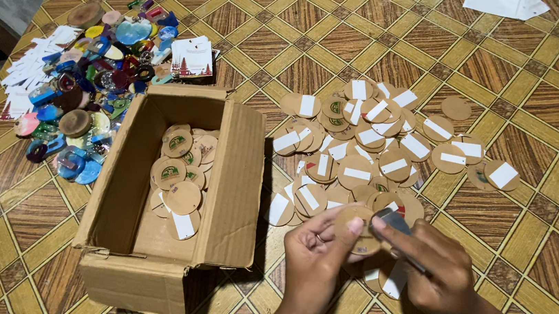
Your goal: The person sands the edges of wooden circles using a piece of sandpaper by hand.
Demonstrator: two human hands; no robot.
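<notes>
— Grip check: our left hand [314, 254] pinches one round wooden disc [358, 227]; right hand [436, 265] closed on a small dark tool [398, 231] against it.
— Surroundings?
— Disc pile [368, 144] just beyond, open cardboard box [166, 196] left, on the counter [537, 171].

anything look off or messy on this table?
Nothing damaged. Round wooden discs lie in a loose overlapping heap beside the cardboard box, one stray disc apart. Colourful pieces sprawl by the far left corner. Left hand holds a disc; right hand holds a thin tool.
</notes>
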